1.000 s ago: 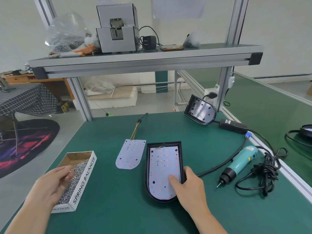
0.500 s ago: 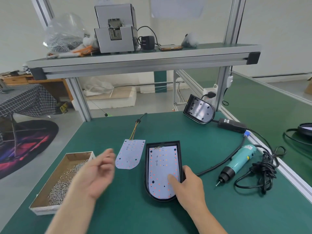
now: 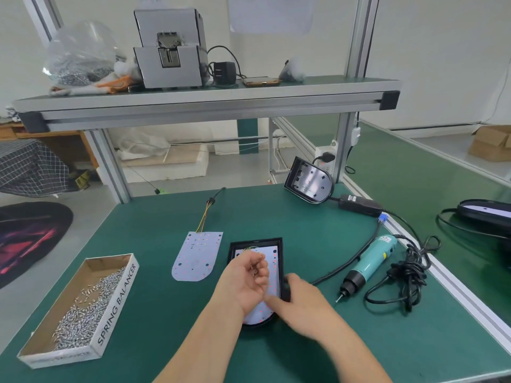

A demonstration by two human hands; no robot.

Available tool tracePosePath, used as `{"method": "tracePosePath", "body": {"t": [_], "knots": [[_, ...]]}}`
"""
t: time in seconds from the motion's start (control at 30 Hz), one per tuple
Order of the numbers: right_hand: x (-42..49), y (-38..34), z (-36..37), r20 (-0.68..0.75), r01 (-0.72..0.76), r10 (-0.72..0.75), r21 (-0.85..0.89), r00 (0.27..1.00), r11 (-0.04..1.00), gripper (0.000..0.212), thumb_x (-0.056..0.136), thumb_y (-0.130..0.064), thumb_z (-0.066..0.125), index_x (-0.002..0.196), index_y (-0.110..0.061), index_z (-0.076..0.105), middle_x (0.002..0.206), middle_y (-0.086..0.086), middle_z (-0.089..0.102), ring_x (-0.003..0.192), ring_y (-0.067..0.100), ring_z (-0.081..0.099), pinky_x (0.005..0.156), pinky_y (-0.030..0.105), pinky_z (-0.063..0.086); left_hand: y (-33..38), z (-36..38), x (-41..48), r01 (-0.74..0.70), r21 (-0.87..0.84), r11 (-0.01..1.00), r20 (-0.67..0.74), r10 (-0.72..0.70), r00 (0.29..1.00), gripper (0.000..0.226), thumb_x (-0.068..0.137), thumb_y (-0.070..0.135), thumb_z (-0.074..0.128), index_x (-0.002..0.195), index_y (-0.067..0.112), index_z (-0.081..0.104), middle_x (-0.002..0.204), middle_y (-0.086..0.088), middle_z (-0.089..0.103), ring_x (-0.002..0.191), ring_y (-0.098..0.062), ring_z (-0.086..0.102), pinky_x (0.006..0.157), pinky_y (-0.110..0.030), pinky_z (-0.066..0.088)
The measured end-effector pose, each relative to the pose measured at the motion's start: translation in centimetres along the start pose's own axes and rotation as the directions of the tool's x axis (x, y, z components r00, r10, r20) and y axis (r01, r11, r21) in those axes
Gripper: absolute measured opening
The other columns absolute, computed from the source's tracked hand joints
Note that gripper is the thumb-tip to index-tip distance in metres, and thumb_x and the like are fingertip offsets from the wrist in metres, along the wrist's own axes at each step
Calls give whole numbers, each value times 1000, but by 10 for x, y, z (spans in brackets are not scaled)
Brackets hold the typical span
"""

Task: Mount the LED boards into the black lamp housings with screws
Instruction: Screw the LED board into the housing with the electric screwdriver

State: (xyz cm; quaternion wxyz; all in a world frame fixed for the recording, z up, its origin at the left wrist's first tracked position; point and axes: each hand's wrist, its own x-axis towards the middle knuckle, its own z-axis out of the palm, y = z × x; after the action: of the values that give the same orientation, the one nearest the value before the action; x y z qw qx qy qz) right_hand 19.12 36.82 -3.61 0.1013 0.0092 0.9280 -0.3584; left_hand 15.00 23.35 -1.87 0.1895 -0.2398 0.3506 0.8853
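Screws (image 3: 255,272) seem cupped in the left hand's (image 3: 243,284) curled fingers (image 3: 261,262), now carried from the box (image 3: 83,308) over the LED board (image 3: 273,258), seated in the black housing (image 3: 255,241) and pressed by the right hand's (image 3: 301,302) straight fingers; fastening is enabled.

We note: box (image 3: 116,305) of screws (image 3: 83,313) lower left on tabletop (image 3: 154,230); loose LED board (image 3: 197,255) at centre; housing (image 3: 255,241) holding second board (image 3: 273,255) just right; screwdriver (image 3: 370,264) further right; spare housing (image 3: 308,183) behind, upper right.

We are holding our left hand (image 3: 244,283) palm up, fingers curling inward. Our right hand (image 3: 302,302) is lying beside it, index finger stretching leftward.
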Motion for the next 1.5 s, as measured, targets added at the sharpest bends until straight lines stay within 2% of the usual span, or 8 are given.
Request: {"method": "tracePosePath", "body": {"t": [0.17,0.37,0.63,0.7,0.87,1.1,1.3,1.5], "knots": [[14,28,-80,-416,-188,166,-12,894,982,54,92,-51,59,129,-12,54,117,8,60,106,28,58,89,34,42,2,-4,-1,21,-49,999,24,-20,999,18,89,-1,56,71,4,57,60,-6,52,40,-12,43,30,-18,27],[47,60,-114,-344,-444,423,18,838,896,49,84,-42,73,104,-5,47,96,17,67,49,24,70,52,26,48,2,-9,0,33,-82,996,45,-29,999,14,91,-1,55,78,6,55,65,-7,54,43,-12,49,33,-17,36],[51,80,-100,-415,-449,463,137,783,883,108,75,-26,76,153,-7,3,110,20,60,98,39,64,85,43,55,1,-10,-1,-9,-100,995,20,11,1000,12,93,-4,55,83,4,57,66,-10,56,45,-11,52,36,-14,40],[50,83,-95,-418,-405,518,331,746,852,93,75,-23,78,147,-1,23,110,14,58,97,36,60,78,37,48,0,-10,-4,-18,-115,993,30,22,999,8,92,-5,58,86,-2,62,66,-11,58,46,-12,57,39,-14,46],[36,69,-86,-49,-41,422,978,905,203,19,82,-3,68,97,-10,61,74,3,57,55,14,52,46,20,46,-3,-11,-4,-52,-137,989,42,59,997,7,94,-7,60,91,-9,65,72,-14,66,55,-17,69,48,-17,55],[23,16,-88,-251,243,3,936,968,-256,39,91,-38,61,115,-8,61,79,4,62,65,15,54,53,21,50,-7,-10,-3,-37,-31,999,71,39,997,11,98,4,58,88,1,63,69,-8,60,50,-12,55,41,-18,45],[46,-33,-81,-320,311,8,917,948,-249,19,83,-23,57,98,-16,67,58,-4,45,52,8,34,44,18,26,-7,-10,-3,-16,-54,998,67,20,998,17,98,8,59,83,1,64,68,-8,59,47,-13,52,37,-19,39],[64,-64,-68,-575,578,241,813,782,68,11,74,-15,71,76,-24,65,61,-5,54,55,8,47,52,18,38,-8,-11,-1,-26,-37,999,63,28,998,14,96,7,59,86,-1,64,69,-10,59,48,-14,52,36,-19,39]]}}
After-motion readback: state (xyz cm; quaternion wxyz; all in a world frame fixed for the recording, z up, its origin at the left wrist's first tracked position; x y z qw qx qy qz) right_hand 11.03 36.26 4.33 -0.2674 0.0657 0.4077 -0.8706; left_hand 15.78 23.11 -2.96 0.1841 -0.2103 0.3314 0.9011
